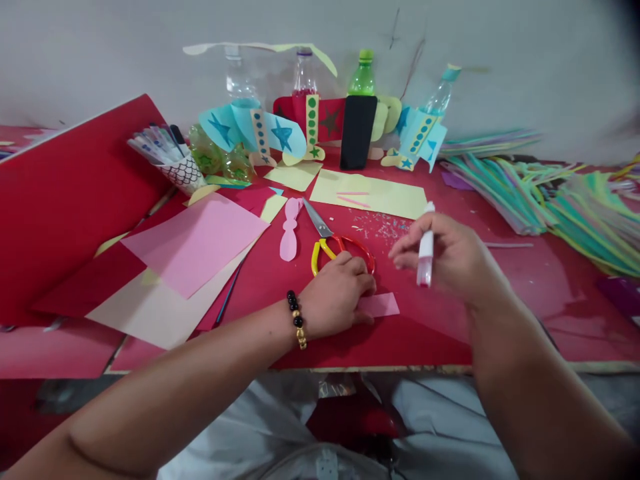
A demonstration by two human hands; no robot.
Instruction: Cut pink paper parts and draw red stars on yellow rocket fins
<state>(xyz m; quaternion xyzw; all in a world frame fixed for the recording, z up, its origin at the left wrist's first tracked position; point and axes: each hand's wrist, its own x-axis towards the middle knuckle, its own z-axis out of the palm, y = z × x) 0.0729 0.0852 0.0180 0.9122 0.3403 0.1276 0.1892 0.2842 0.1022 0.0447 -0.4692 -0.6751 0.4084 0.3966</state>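
One pink strip (385,305) on red table (350,352), partly under left hand (336,293), long axis roughly left to right. Left hand nearer, curled over strip; cannot tell whether gripping or pressing. Right hand (454,257) grasps marker (426,248), right of strip, apart from it. Scissors (317,220) beyond left hand.

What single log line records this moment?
Left hand: on pink paper strip; right hand: holding white marker pen; scissors: by left hand; pink cutout: left of scissors
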